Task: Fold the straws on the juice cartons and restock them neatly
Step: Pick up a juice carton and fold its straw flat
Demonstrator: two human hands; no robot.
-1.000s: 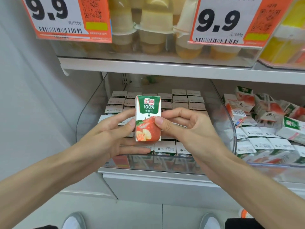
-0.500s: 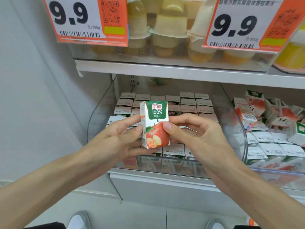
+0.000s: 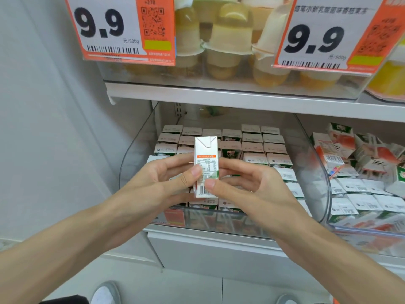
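The carton [image 3: 206,166] has turned in my grip. Half a second ago its apple front faced me; now I see a narrow white side with the nutrition table and barcode. It stands upright in the air, in front of the shelves.

Both hands are closed on it. The left hand [image 3: 162,185] pinches it with the thumb on the printed side and the fingers behind. The right hand [image 3: 247,189] does the same from the other edge, thumb lower, near the barcode.

I see no straw on this side. I judge it sits on a face turned away from me, so the turn is a search for it and the fold is not yet done.

Behind the grip, a clear bin [image 3: 135,145] holds neat rows [image 3: 252,148] of cartons, tops up. Any free slot at the front lies under my hands, so I cannot see it. Right of the grip, a second bin [image 3: 361,232] holds a jumble [image 3: 341,159] of cartons lying every way, probably those left to do.

Above the grip run the upper shelf [image 3: 219,96] and the price tags [image 3: 114,29]. Only the bin's front wall stands between the carton and the rows.
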